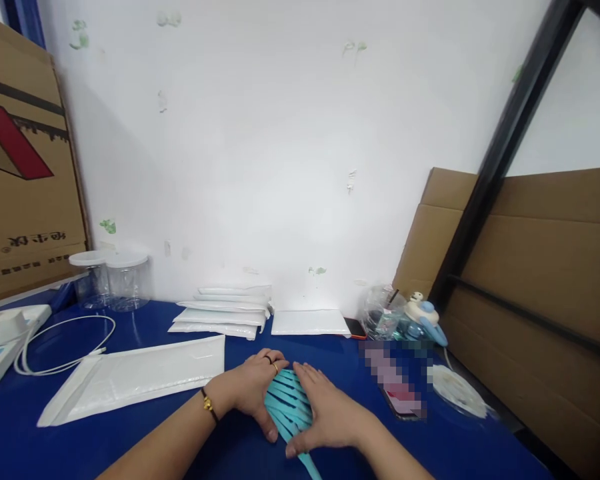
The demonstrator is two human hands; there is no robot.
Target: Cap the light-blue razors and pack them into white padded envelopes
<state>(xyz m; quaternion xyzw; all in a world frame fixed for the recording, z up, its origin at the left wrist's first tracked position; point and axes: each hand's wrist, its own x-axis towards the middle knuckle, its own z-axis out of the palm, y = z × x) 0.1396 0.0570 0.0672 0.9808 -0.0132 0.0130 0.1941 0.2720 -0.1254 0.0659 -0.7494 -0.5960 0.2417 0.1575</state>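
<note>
Low at the front of the blue table, a turquoise slatted paddle (286,395) with a narrow handle lies between my hands, its kind unclear. It has a vented, hairbrush-like look, and the handle points toward me. My left hand (257,387) curves round its left side, thumb low and fingers at the far end. On the right side, my right hand (327,410) grips it the same way, its thumb near the base of the slats. Part of the paddle is hidden under the fingers. A white padded mailer (145,373) lies flat to the left of my left hand.
Several white mailers (225,310) are stacked by the wall, beside another white packet (310,322). Clear lidded jars (127,287), a white cable (65,363) and a power strip (10,333) are left. A phone (400,393), a white disc (457,390) and cardboard (545,287) stand right.
</note>
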